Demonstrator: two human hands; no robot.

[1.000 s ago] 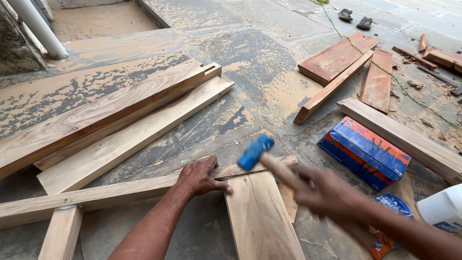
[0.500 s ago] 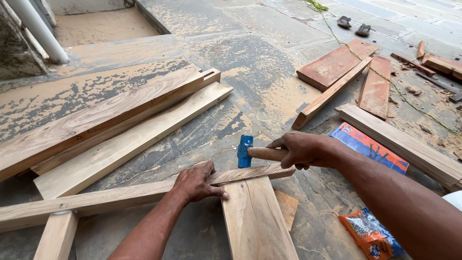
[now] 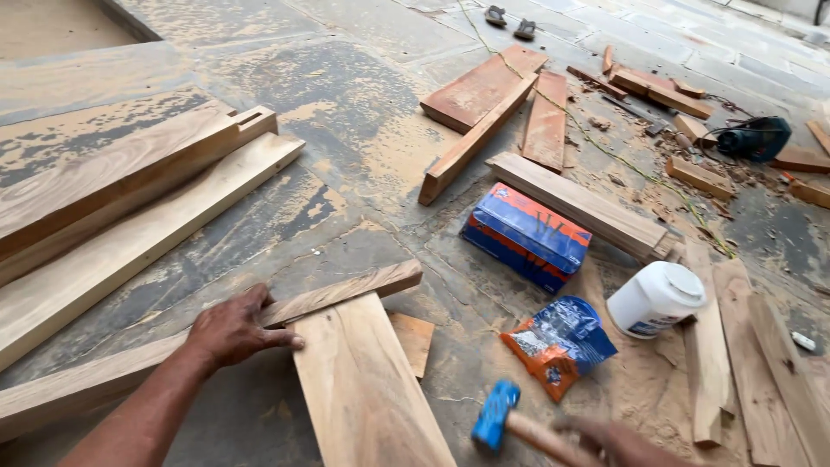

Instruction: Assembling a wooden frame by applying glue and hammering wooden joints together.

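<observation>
My left hand point(image 3: 232, 329) presses flat on a long narrow wooden strip point(image 3: 346, 290) where a wide pale plank point(image 3: 367, 389) butts against it. Low at the frame's bottom edge, my right hand point(image 3: 618, 443) grips the wooden handle of a hammer with a blue head point(image 3: 494, 417). The hammer head hangs to the right of the wide plank, above the dusty stone floor, apart from the wood. A small flat wood offcut point(image 3: 413, 339) lies beside the plank's right edge.
Long beams point(image 3: 130, 199) lie at the left. A blue-and-orange box point(image 3: 527, 235), an opened orange-and-blue packet point(image 3: 558, 344) and a white tub point(image 3: 654, 299) sit to the right amid sawdust. Reddish boards point(image 3: 484, 86), offcuts, a power tool point(image 3: 750, 138) and sandals point(image 3: 510, 22) lie farther back.
My right hand has pulled the hammer down and to the right, away from the strip's end. The left hand stays on the strip. The view has shifted right.
</observation>
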